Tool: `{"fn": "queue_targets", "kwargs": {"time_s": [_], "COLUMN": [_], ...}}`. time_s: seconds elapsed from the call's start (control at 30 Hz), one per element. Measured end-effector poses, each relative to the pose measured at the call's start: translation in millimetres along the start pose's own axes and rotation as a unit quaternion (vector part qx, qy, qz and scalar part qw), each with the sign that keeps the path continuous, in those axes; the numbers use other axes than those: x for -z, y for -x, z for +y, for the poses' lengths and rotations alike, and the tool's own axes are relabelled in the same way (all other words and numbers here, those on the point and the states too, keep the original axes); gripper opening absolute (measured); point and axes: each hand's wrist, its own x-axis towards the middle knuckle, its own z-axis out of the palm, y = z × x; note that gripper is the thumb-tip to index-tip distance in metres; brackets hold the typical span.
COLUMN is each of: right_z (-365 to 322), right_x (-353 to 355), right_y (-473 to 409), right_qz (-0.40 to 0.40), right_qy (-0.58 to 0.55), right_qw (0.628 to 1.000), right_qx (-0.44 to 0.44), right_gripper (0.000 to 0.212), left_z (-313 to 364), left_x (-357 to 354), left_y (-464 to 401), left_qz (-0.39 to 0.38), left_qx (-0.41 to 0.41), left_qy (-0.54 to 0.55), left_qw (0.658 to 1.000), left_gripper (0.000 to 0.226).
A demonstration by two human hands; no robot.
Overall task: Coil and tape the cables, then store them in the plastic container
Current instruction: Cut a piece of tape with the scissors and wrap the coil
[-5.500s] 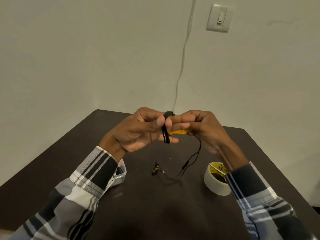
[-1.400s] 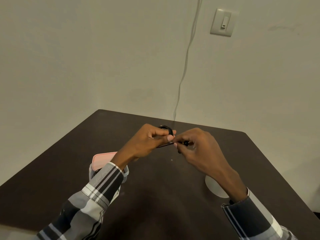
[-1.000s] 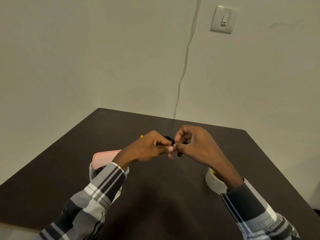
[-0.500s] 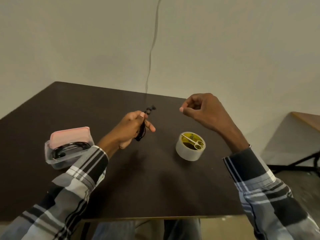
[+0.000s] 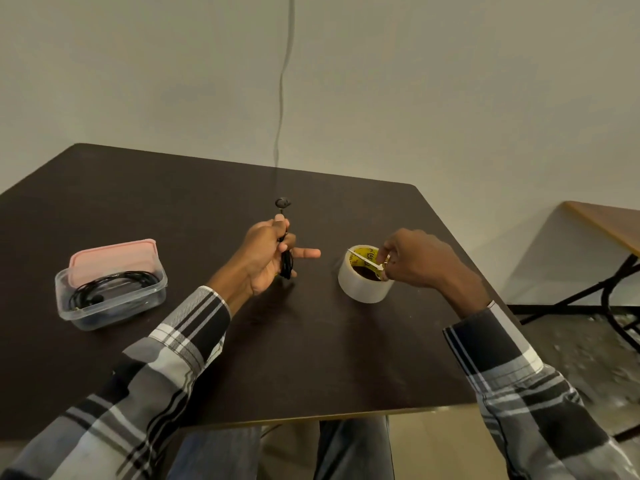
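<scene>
- One coiled cable [image 5: 110,287] already lies in the plastic container [image 5: 114,306], left of the tape roll [image 5: 365,282].
- Left hand [image 5: 266,261] grips the earphone bundle [image 5: 286,261], untaped.
- Right hand [image 5: 415,263] pinches scissors [image 5: 367,262] on the tape roll.

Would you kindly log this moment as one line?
left hand: holds coiled earphone cable | right hand: grips scissors on tape roll | container: open, one cable inside

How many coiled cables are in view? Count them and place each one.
2. One black coiled cable lies inside the plastic container at the table's left. The other, a coiled earphone cable, is gripped in the left hand. More may be hidden beneath the container's coil.
</scene>
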Motion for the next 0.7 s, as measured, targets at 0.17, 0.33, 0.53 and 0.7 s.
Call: {"fn": "queue_targets", "kwargs": {"time_s": [0.17,0.33,0.53,0.7], "right_z": [5,2,-2,-25], "right_x": [-6,-14,-5,-16], "right_y": [-7,-12,-8,-3], "right_qz": [0.015,-0.014,0.069,0.012], "right_qy": [-0.007,-0.020,-0.133,-0.078], "right_qw": [1.000,1.000,0.988,0.997], "right_qx": [-0.019,-0.006,-0.027,-0.002], "right_gripper": [0.019,0.026,0.015,0.025], "left_z": [-4,-6,-11,-12], "left_x": [5,5,6,4], "left_y": [-1,-2,-7,-8], "left_qz": [0.014,0.010,0.010,0.002], "left_qx": [0.007,0.004,0.008,-0.007], "left_qy": [-0.006,-0.012,0.018,0.014], "left_qw": [1.000,1.000,1.000,1.000], "left_gripper": [0.045,0.031,0.056,0.055]}}
